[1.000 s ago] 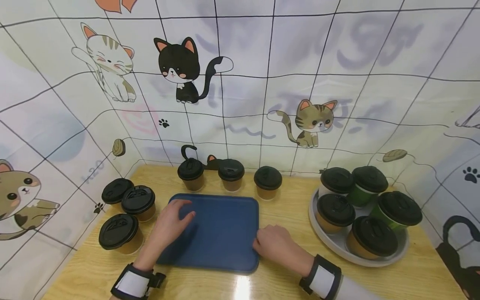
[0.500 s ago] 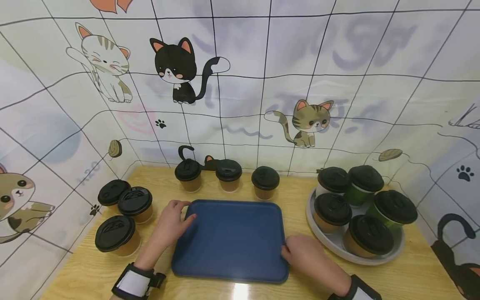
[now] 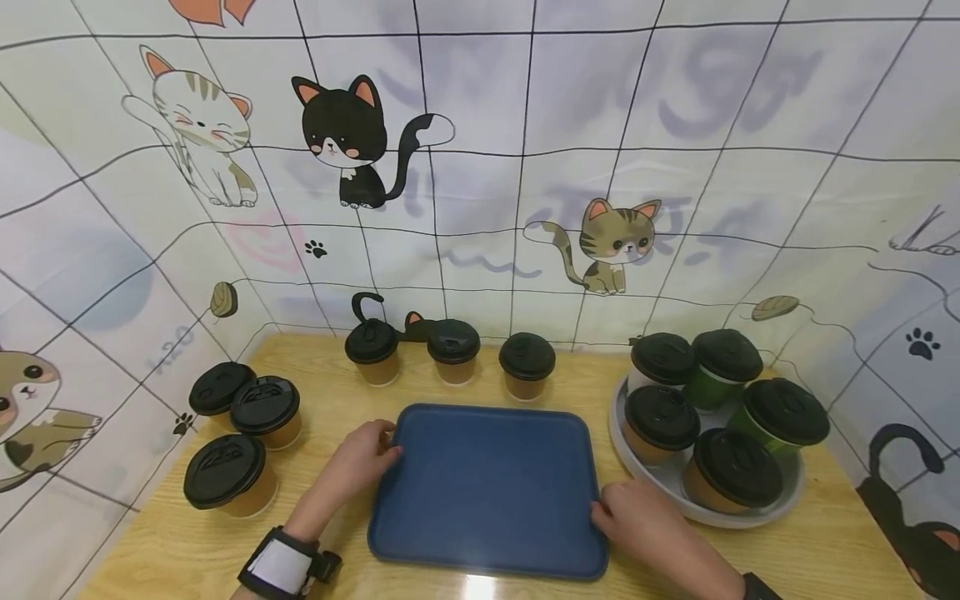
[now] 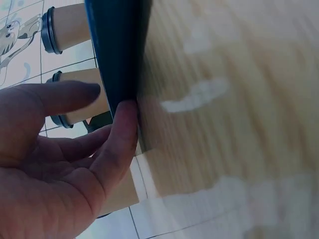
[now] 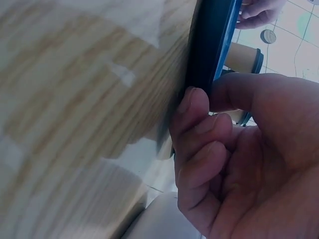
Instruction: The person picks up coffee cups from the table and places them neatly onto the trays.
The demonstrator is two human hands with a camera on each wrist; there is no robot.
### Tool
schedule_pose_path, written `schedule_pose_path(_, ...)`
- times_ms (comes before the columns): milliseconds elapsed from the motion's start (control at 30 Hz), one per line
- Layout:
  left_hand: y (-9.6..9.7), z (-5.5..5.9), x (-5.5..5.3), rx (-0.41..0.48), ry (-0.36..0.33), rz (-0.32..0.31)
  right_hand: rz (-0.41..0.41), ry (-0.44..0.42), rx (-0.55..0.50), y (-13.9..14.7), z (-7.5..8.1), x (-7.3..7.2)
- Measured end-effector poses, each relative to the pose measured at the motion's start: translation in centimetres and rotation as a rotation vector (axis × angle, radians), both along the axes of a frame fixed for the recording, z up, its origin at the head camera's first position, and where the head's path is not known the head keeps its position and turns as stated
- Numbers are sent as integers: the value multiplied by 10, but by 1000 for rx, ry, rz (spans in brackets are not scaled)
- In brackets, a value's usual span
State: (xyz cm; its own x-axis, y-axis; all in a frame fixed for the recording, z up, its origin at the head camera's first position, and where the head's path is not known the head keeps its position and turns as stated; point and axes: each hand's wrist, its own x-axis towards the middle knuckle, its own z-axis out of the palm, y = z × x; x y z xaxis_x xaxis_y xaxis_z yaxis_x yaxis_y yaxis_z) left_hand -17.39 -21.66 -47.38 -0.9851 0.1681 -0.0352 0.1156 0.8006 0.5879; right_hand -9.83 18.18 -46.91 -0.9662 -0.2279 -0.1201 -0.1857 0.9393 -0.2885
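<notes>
A blue rectangular tray (image 3: 487, 492) lies on the wooden table between both hands. My right hand (image 3: 648, 521) pinches its right edge; in the right wrist view the thumb is on the rim and the fingers (image 5: 193, 102) curl below it. At the tray's left edge is my left hand (image 3: 356, 458). In the left wrist view its index finger (image 4: 124, 124) touches the outer side of the tray (image 4: 117, 50), while the thumb (image 4: 70, 94) stands apart from the rim.
Lidded paper cups stand around: three at the left, including a near one (image 3: 228, 475), and three along the back, including a middle one (image 3: 453, 350). A round grey tray (image 3: 738, 523) at the right holds several more, brown, green and white. A cat-print sheet (image 3: 480, 192) backs the table.
The blue tray has slid right and toward the person, with the right hand moving along on its edge. The left hand has shifted slightly right and lower, from over the tray's corner to its left edge.
</notes>
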Motion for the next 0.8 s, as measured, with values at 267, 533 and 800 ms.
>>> schedule_pose_path(267,-4,-1,-3,63,-21,-10,-73,7,-38,-12,24,-2)
schedule_pose_path(533,-4,-3,-8,98,-44,-20,-148,99,-501,-37,44,-50)
schedule_pose_path(800,-4,-2,-7,124,-66,-17,-326,23,-793,-50,31,-97)
